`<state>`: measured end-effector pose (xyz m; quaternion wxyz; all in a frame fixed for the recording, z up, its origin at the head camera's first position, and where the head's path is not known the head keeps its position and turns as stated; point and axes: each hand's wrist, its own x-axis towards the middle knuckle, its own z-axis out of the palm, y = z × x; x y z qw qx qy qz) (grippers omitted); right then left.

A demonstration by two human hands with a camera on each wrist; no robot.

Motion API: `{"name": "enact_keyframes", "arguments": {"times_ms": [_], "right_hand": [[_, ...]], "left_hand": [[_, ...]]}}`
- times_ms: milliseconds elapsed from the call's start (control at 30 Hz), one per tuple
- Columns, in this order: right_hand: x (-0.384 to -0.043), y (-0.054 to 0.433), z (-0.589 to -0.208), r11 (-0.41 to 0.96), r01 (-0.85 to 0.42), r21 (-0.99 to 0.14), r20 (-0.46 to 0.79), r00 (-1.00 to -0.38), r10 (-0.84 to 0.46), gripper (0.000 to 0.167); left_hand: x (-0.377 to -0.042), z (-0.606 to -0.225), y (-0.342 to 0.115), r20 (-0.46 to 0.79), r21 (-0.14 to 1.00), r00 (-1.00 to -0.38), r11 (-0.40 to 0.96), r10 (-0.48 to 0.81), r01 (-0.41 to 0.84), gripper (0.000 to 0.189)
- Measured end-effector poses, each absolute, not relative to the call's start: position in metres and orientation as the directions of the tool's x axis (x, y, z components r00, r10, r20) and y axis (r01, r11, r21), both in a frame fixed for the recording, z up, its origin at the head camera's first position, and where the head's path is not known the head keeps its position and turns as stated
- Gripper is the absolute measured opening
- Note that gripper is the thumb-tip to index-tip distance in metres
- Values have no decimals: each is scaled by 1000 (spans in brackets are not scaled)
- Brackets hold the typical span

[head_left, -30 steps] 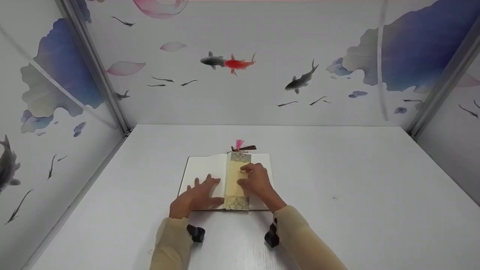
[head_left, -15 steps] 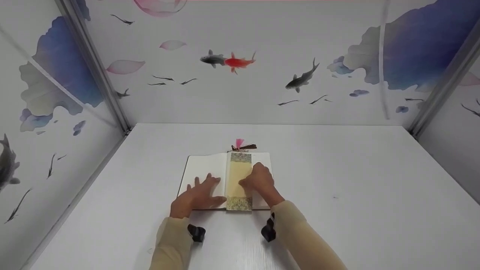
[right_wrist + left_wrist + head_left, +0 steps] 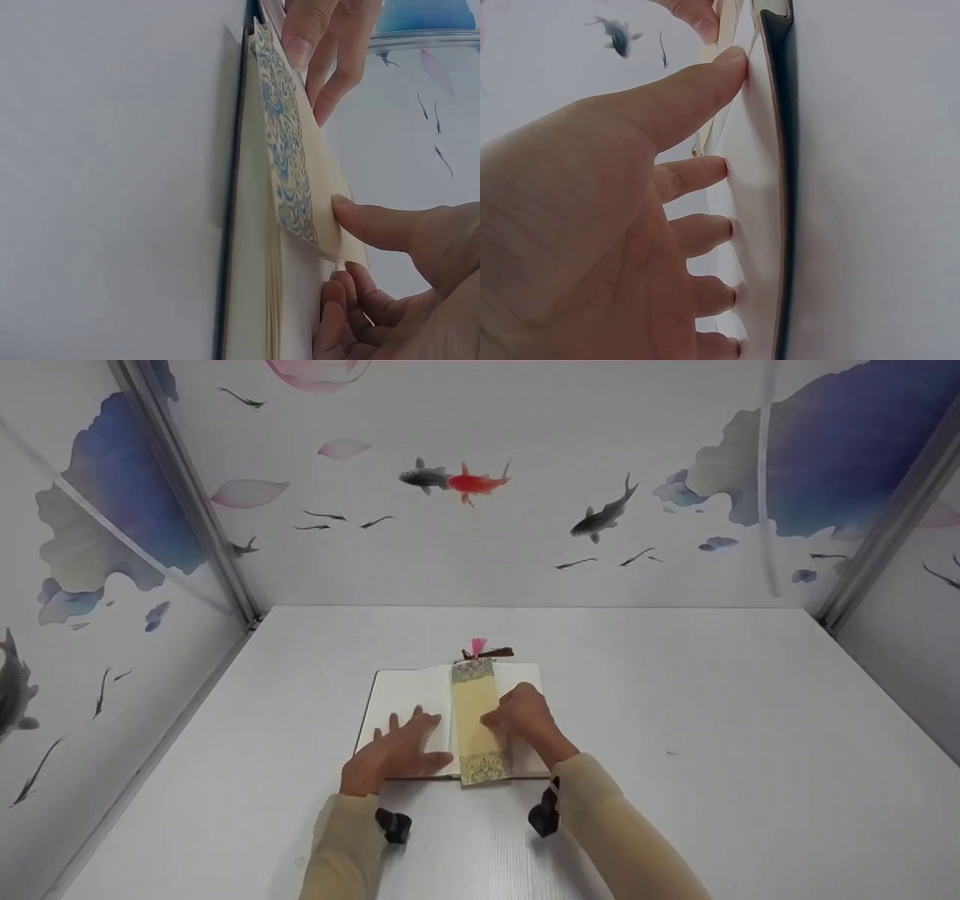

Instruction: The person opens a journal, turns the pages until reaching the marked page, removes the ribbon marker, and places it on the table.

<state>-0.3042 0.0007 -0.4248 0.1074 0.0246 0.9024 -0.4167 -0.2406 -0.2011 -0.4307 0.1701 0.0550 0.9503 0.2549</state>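
Note:
A notebook [image 3: 405, 690] lies spread wide on the white table. Along its middle fold and right page rests a long cream bookmark [image 3: 476, 716] with patterned bands at both ends, slightly slanted. My right hand [image 3: 526, 721] pinches the bookmark's right edge; in the right wrist view the thumb [image 3: 382, 223] is on its face and the other fingers are curled behind the edge. There the bookmark's patterned near end [image 3: 285, 142] stands tilted up off the page. My left hand [image 3: 397, 746] presses the left page with spread fingers, its thumb [image 3: 712, 79] close to the fold.
Just beyond the notebook's top edge lie a pink tassel [image 3: 478, 646] and a dark brown tassel [image 3: 496, 652]. White panels printed with fish, petals and blue leaves enclose the table [image 3: 675, 682] on the far side and both sides.
The right fingers have curled behind the bookmark's right edge. The bookmark first slid a little right, then turned, its far end going left and its near end right. The left hand stays put.

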Motion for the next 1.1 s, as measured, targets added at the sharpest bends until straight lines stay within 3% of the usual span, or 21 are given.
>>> {"name": "enact_keyframes", "arguments": {"times_ms": [100, 200, 333, 667, 1100], "right_hand": [[-309, 4, -425, 593, 148, -792, -229, -971, -63, 28], [-311, 8, -425, 518, 157, -841, -228, -971, -76, 12], [-315, 14, -423, 432, 169, -886, -231, -968, -97, 32], [-329, 39, -406, 324, 207, -923, -257, -959, -121, 48], [-345, 86, -383, 319, 190, -928, -235, -966, -109, 56]], "left_hand": [[-241, -430, -200, -299, 504, -935, 864, 192, 17, 75], [-241, -430, -200, -303, 498, -933, 867, 191, 16, 75], [-241, -430, -199, -304, 505, -934, 863, 186, 7, 74], [-240, -430, -196, -292, 520, -942, 854, 167, -10, 72], [-240, -431, -192, -315, 466, -928, 884, 197, 29, 63]]}}
